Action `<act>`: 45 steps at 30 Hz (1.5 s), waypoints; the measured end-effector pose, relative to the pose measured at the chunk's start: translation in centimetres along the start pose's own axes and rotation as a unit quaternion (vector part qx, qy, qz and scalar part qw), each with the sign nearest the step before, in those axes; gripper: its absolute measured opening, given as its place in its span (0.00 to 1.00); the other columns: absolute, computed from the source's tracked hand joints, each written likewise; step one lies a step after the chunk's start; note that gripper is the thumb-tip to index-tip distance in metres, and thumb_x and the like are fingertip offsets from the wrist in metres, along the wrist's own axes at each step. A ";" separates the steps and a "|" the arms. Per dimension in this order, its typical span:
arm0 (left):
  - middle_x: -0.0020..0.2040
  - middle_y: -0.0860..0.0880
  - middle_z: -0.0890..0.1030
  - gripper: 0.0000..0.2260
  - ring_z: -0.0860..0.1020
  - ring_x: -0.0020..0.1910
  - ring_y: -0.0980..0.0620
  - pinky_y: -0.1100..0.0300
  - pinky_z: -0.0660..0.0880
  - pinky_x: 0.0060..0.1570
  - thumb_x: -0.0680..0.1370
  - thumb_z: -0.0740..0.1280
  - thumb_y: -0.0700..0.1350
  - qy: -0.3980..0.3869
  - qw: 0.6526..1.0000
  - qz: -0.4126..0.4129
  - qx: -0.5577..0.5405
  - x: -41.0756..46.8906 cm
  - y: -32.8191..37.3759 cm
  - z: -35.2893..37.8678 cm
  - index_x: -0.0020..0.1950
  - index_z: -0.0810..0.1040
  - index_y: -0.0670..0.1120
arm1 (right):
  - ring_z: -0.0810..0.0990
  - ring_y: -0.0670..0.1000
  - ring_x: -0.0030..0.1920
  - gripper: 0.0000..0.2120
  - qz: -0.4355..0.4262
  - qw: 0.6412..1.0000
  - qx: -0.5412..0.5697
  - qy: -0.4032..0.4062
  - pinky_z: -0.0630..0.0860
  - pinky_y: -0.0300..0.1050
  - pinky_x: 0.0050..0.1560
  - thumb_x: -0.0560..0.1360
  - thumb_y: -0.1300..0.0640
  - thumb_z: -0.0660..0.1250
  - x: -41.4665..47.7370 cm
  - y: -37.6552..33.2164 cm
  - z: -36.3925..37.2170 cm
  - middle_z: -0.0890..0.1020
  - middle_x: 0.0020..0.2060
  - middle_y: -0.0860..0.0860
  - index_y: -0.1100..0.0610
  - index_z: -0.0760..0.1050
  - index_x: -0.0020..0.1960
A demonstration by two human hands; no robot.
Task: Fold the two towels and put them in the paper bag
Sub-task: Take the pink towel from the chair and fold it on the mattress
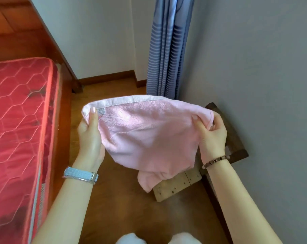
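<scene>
Seemingly early: left hand (89,132) at nine o'clock, right hand (212,136) at three, each pinches a corner of the pink towel (149,134); folding unfinished, no paper bag in sight.

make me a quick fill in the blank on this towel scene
The left hand and right hand hold a ____ towel.
The mattress beside the left arm is ____.
The beaded bracelet is on the ____ wrist.
Missing: pink, red, right
</scene>
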State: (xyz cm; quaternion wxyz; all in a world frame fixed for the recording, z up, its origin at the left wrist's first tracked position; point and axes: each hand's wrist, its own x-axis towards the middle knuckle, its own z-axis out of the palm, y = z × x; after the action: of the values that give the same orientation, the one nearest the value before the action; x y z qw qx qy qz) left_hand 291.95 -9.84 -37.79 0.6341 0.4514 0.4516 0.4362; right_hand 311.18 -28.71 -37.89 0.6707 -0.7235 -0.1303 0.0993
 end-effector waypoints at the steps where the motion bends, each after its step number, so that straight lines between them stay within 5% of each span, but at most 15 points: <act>1: 0.51 0.45 0.75 0.15 0.77 0.54 0.50 0.50 0.72 0.67 0.80 0.65 0.57 0.001 1.000 0.005 0.001 -0.7 1.9 -0.2 0.52 0.77 0.45 | 0.82 0.50 0.49 0.11 0.008 1.000 0.010 -0.004 0.81 0.46 0.52 0.73 0.52 0.74 -0.5 -2.0 -0.1 0.84 0.47 0.51 0.54 0.78 0.52; 7: 0.42 0.50 0.74 0.12 0.74 0.48 0.50 0.55 0.74 0.52 0.82 0.63 0.55 0.016 1.000 0.020 -0.001 -5.8 15.7 -1.4 0.45 0.75 0.48 | 0.81 0.45 0.46 0.09 0.007 0.999 0.037 -0.038 0.79 0.41 0.50 0.73 0.57 0.73 -3.0 -15.9 -0.4 0.84 0.46 0.53 0.58 0.79 0.51; 14: 0.36 0.56 0.72 0.13 0.73 0.37 0.59 0.65 0.72 0.41 0.83 0.62 0.52 0.098 0.992 0.080 -0.011 -9.8 29.2 -4.3 0.40 0.73 0.49 | 0.82 0.52 0.53 0.12 -0.042 0.991 0.062 -0.114 0.79 0.48 0.57 0.73 0.58 0.74 -5.1 -29.2 1.8 0.84 0.51 0.56 0.58 0.79 0.55; 18: 0.39 0.53 0.73 0.12 0.73 0.42 0.55 0.64 0.71 0.42 0.83 0.63 0.52 0.167 0.980 0.104 -0.014 -11.4 34.2 -8.5 0.42 0.75 0.50 | 0.82 0.48 0.49 0.11 -0.043 0.981 0.080 -0.169 0.79 0.43 0.54 0.73 0.57 0.74 -7.0 -34.2 5.5 0.85 0.49 0.54 0.59 0.80 0.54; 23: 0.42 0.52 0.79 0.10 0.76 0.47 0.52 0.56 0.73 0.51 0.82 0.64 0.51 0.208 0.967 0.141 -0.027 -12.2 37.9 -15.8 0.44 0.80 0.49 | 0.75 0.44 0.38 0.06 -0.011 0.964 0.091 -0.248 0.73 0.41 0.42 0.73 0.55 0.74 -10.6 -37.3 11.4 0.79 0.34 0.46 0.57 0.81 0.42; 30: 0.45 0.48 0.77 0.10 0.74 0.48 0.52 0.56 0.72 0.50 0.82 0.65 0.51 0.275 0.947 0.160 -0.041 -12.6 42.9 -26.8 0.45 0.79 0.49 | 0.78 0.48 0.44 0.07 0.014 0.928 0.115 -0.355 0.76 0.48 0.52 0.71 0.51 0.75 -17.8 -41.1 22.2 0.81 0.40 0.52 0.54 0.85 0.39; 34: 0.43 0.54 0.80 0.08 0.77 0.49 0.54 0.57 0.74 0.53 0.83 0.64 0.48 0.337 0.922 0.186 -0.050 -12.5 45.8 -33.0 0.47 0.81 0.50 | 0.75 0.50 0.43 0.27 0.018 0.906 0.128 -0.404 0.74 0.48 0.49 0.65 0.43 0.78 -21.9 -42.7 29.0 0.77 0.40 0.54 0.68 0.78 0.42; 39: 0.47 0.49 0.79 0.08 0.76 0.49 0.51 0.56 0.74 0.51 0.83 0.64 0.49 0.375 0.904 0.199 -0.041 -12.4 48.1 -40.8 0.47 0.80 0.49 | 0.73 0.51 0.43 0.34 0.036 0.876 0.135 -0.462 0.71 0.48 0.48 0.64 0.42 0.79 -27.6 -44.2 36.4 0.75 0.40 0.54 0.73 0.75 0.46; 45: 0.41 0.54 0.79 0.09 0.77 0.45 0.54 0.60 0.74 0.46 0.83 0.64 0.48 0.436 0.874 0.214 -0.032 -12.2 50.5 -48.5 0.44 0.79 0.50 | 0.75 0.50 0.44 0.18 0.049 0.846 0.143 -0.512 0.75 0.48 0.53 0.70 0.51 0.76 -33.8 -45.7 43.2 0.77 0.41 0.55 0.67 0.81 0.46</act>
State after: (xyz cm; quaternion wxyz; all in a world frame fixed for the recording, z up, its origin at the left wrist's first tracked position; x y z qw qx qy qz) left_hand 235.18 -2.24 4.27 0.2782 0.2806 0.5599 0.7283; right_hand 262.95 4.26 3.06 0.5988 -0.4715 -0.4043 0.5056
